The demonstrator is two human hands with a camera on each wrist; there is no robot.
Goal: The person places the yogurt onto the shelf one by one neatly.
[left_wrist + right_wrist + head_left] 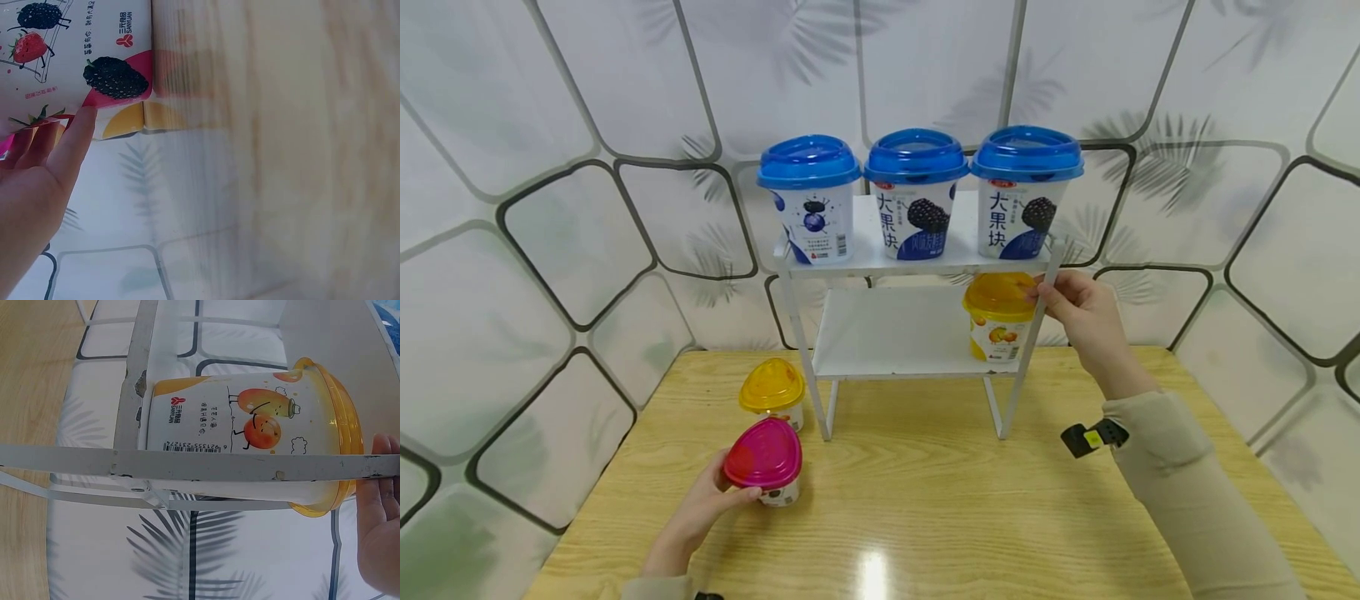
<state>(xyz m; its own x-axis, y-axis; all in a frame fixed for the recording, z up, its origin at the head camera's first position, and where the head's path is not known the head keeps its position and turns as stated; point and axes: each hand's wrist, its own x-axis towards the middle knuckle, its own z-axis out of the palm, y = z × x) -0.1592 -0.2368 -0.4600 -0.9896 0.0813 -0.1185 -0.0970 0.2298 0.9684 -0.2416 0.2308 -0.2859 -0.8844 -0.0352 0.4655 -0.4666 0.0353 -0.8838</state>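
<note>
In the head view my left hand [703,507] grips a yogurt cup with a pink lid [765,454] low over the table's left side; whether its base touches the wood is unclear. The left wrist view shows the cup's blackberry and strawberry print [115,78] above my thumb. A yellow-lidded yogurt cup [772,387] stands just behind it. Another yellow-lidded yogurt cup [997,302] sits upright at the right end of the rack's lower shelf. My right hand [1081,317] reaches past the rack's right leg, fingers at that cup's lid [347,431]; the leg partly hides them.
The white two-tier rack [887,367] stands at the back of the wooden table [925,500]. On its top shelf are three blue-lidded yogurt cups: left [816,204], middle [917,200] and right [1024,200]. A patterned wall covering [647,200] surrounds the table.
</note>
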